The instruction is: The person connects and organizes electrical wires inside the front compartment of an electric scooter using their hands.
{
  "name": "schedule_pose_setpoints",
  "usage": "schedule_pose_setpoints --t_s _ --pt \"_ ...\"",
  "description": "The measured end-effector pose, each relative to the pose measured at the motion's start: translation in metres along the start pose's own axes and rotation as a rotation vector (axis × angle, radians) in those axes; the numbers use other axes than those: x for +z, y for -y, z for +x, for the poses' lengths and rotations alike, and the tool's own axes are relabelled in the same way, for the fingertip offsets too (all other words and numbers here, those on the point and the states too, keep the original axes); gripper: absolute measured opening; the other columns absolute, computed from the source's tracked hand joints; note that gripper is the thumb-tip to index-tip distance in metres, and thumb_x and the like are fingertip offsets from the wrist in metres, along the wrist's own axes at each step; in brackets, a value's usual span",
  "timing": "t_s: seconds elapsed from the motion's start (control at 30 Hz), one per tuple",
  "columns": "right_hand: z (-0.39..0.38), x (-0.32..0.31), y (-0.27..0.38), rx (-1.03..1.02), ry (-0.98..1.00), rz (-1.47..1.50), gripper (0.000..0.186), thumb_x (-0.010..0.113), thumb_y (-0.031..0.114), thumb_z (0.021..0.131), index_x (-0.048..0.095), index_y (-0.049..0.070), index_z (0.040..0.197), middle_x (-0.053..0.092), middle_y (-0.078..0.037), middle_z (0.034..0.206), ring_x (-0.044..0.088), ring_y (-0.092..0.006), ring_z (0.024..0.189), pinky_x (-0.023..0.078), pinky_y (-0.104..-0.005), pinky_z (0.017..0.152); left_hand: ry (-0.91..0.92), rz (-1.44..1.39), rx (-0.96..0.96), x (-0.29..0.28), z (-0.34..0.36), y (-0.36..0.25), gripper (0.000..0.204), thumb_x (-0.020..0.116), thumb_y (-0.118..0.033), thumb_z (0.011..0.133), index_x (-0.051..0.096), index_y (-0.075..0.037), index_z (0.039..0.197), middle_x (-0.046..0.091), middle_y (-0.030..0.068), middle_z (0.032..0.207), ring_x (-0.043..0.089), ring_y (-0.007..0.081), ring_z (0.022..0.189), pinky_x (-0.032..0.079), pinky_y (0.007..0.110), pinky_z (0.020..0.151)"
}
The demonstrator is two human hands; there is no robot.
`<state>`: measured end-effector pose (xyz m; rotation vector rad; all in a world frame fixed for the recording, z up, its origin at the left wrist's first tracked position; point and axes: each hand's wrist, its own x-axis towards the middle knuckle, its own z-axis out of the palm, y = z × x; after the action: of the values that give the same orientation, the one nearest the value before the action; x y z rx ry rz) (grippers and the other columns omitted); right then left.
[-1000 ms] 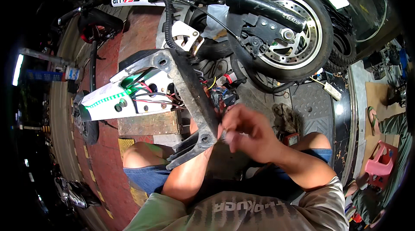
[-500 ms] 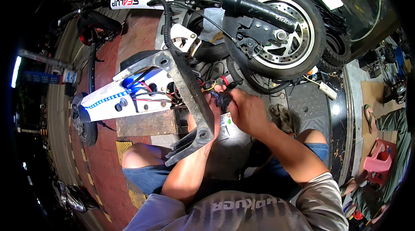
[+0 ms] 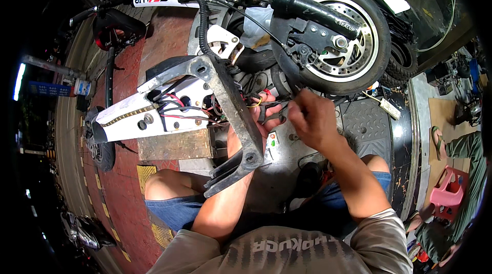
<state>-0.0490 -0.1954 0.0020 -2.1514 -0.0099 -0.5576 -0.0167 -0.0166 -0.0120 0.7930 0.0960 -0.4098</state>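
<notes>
Red workshop floor (image 3: 120, 187) around scooter parts

Left of both hands lies the white scooter body (image 3: 125, 120), long axis left to right, a grimy bracket (image 3: 236, 115) across its right end. Wires (image 3: 251, 101) reach the left hand (image 3: 270, 116), the nearer one, its fingers loosely spread. Just to its right, the right hand (image 3: 315, 120) is curled, fingertips hidden; its grip cannot be told.
</notes>
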Motion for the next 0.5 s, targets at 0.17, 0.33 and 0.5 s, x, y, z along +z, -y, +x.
schedule_pose_setpoints --t_s 0.17,0.33,0.5 --pt "0.001 -0.035 0.010 0.225 0.155 0.386 0.026 0.065 0.013 0.097 0.052 0.002 0.077 0.055 -0.008 0.060 0.052 -0.0201 0.049 0.043 -0.0336 0.050 0.013 -0.050 0.058 -0.010 -0.003 0.005 0.026 0.071 -0.018 0.100 0.061 0.000 0.115 0.069 0.0214 0.109 0.074 0.0311 0.087 0.065 0.057 0.078" --pt "-0.005 -0.072 0.037 0.319 0.459 0.922 0.029 0.056 0.018 0.104 0.052 0.004 0.079 0.056 -0.004 0.064 0.050 -0.0091 0.049 0.036 -0.0244 0.046 -0.022 -0.169 0.027 0.001 -0.007 0.001 0.017 0.073 -0.017 0.097 0.066 -0.011 0.112 0.070 0.0116 0.104 0.067 0.0269 0.081 0.057 0.047 0.071" --pt "0.007 -0.086 0.018 0.308 0.240 0.798 0.028 0.056 0.016 0.103 0.052 0.005 0.078 0.052 0.000 0.063 0.049 -0.0078 0.049 0.039 -0.0240 0.045 0.072 -0.274 -0.048 -0.007 0.002 0.002 0.017 0.073 -0.025 0.098 0.070 -0.011 0.106 0.068 0.0070 0.105 0.064 0.0243 0.100 0.057 0.047 0.073"
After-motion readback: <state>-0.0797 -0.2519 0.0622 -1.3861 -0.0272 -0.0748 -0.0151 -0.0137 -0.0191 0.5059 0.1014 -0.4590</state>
